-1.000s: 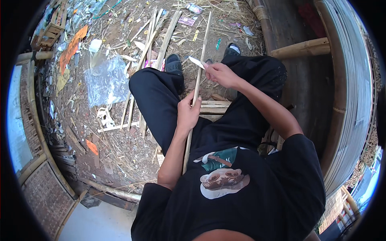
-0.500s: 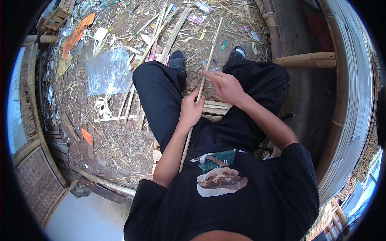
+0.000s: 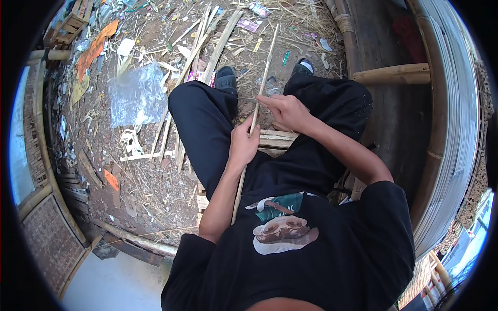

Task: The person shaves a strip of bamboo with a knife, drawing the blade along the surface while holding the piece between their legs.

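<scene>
A long, thin bamboo strip (image 3: 268, 62) runs from my lap up between my knees, its far tip over the littered ground. My left hand (image 3: 244, 141) is closed around it, thumb on top, near the middle of its length. Farther along the strip, my right hand (image 3: 287, 111) grips a knife (image 3: 249, 98). Its narrow blade lies across the strip and points left; its handle is hidden in my fingers. The near end of the strip rests against my black shirt, beside my left forearm.
Light wooden pieces (image 3: 277, 139) lie between my thighs. Long split bamboo strips (image 3: 222, 44) lie beyond my left knee, near a clear plastic sheet (image 3: 137, 96). A wooden crate (image 3: 72, 23) stands far left. At right is a bamboo frame with a crosspiece (image 3: 394, 75).
My right hand and the knife have slid slightly nearer to me along the strip. The far tip of the strip has swung a little left. My left hand keeps its hold.
</scene>
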`<action>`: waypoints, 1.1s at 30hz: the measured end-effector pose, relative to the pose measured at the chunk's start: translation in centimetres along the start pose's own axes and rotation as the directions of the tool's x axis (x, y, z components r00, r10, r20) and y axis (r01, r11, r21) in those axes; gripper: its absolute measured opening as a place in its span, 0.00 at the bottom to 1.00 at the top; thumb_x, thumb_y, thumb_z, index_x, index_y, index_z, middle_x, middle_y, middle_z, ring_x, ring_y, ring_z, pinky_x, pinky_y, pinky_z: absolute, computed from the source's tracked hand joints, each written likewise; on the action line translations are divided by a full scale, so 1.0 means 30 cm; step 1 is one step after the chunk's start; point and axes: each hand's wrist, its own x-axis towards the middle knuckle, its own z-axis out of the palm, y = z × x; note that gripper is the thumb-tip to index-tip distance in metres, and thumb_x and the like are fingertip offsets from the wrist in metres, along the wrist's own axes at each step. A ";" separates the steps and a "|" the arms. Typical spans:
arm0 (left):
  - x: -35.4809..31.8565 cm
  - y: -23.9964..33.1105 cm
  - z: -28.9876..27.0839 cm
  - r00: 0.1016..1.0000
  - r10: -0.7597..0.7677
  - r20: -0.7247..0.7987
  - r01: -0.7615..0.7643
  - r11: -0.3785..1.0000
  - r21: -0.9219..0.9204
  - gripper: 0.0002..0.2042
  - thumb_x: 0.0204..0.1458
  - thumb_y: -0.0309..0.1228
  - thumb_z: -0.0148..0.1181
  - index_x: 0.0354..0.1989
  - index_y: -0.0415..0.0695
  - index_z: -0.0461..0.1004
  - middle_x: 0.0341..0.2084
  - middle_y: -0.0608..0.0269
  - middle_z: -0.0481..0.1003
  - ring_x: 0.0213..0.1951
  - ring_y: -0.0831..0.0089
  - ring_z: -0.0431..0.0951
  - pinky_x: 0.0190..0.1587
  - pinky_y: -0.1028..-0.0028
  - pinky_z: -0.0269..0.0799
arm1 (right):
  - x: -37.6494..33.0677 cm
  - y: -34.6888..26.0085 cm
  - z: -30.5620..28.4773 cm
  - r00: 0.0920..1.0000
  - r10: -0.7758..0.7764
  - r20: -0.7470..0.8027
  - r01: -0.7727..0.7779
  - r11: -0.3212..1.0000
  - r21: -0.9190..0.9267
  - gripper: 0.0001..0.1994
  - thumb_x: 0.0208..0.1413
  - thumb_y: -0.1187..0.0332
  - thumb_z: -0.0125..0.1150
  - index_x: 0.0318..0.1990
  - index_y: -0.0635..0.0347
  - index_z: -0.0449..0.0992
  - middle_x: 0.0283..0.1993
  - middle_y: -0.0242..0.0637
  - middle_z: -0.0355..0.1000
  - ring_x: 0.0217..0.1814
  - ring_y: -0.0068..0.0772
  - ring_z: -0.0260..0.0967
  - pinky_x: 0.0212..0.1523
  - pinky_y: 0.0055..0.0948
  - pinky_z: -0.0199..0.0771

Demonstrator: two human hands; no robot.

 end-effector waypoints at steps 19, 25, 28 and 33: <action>0.001 0.018 -0.025 0.994 -0.095 0.057 0.100 0.991 -0.085 0.15 0.57 0.26 0.54 0.52 0.37 0.73 0.25 0.47 0.77 0.26 0.68 0.76 0.35 0.69 0.71 | 0.024 0.012 0.030 0.986 -0.028 -0.162 0.039 0.997 0.066 0.19 0.56 0.79 0.54 0.56 0.57 0.74 0.26 0.52 0.69 0.26 0.47 0.71 0.30 0.35 0.71; -0.005 0.025 -0.021 0.994 -0.081 0.072 0.082 0.996 -0.017 0.17 0.58 0.27 0.53 0.55 0.39 0.72 0.21 0.58 0.70 0.24 0.75 0.70 0.30 0.72 0.66 | 0.064 0.057 -0.016 0.972 0.188 -0.139 -0.188 0.982 0.012 0.22 0.53 0.79 0.55 0.56 0.54 0.75 0.30 0.51 0.73 0.32 0.52 0.74 0.36 0.40 0.73; -0.009 -0.005 0.001 0.999 0.032 0.013 -0.032 0.999 -0.003 0.17 0.58 0.27 0.53 0.56 0.40 0.73 0.19 0.69 0.68 0.22 0.83 0.65 0.27 0.76 0.63 | 0.017 0.024 0.038 0.992 -0.079 -0.097 0.094 0.983 0.160 0.20 0.54 0.78 0.54 0.55 0.54 0.76 0.29 0.52 0.72 0.30 0.51 0.74 0.33 0.40 0.73; -0.014 0.053 -0.030 0.991 -0.101 0.086 0.096 0.994 0.052 0.17 0.58 0.27 0.54 0.55 0.39 0.73 0.24 0.58 0.75 0.27 0.79 0.70 0.33 0.74 0.68 | 0.066 0.056 -0.003 0.972 0.185 -0.147 -0.188 0.982 -0.001 0.18 0.55 0.78 0.56 0.55 0.56 0.76 0.32 0.52 0.75 0.30 0.48 0.76 0.32 0.34 0.74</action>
